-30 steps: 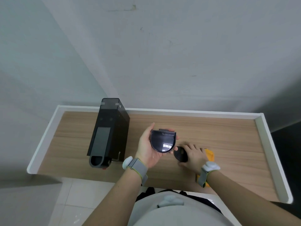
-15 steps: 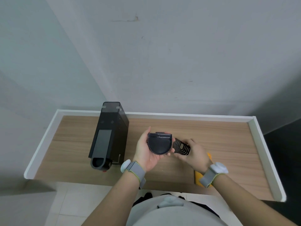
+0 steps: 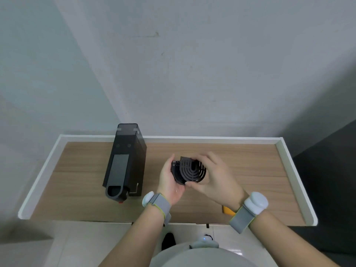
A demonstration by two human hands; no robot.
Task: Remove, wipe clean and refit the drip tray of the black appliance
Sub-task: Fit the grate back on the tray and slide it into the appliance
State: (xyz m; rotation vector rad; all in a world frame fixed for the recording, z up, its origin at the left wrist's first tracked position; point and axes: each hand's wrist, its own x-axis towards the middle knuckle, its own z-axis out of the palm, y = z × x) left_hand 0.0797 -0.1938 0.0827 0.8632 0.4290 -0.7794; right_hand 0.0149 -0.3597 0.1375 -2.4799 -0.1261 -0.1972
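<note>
The black appliance [image 3: 125,162] stands upright on the left half of the wooden table. My left hand [image 3: 170,182] cups the dark half-round drip tray [image 3: 176,173] above the table's middle. My right hand [image 3: 215,179] holds the slotted black grille [image 3: 191,168] against the tray's open top, tilted, with fingers on its right rim and thumb under its lower edge. Whether the grille is fully seated in the tray cannot be told.
The wooden table [image 3: 250,170] has a raised white rim [image 3: 296,180] on the left, back and right sides. An orange cloth [image 3: 227,210] lies near the front edge, mostly hidden behind my right wrist. A grey wall rises directly behind the table.
My right hand lifted the grille off the table and brought it left onto the tray in my left hand. The tray stayed roughly in place.
</note>
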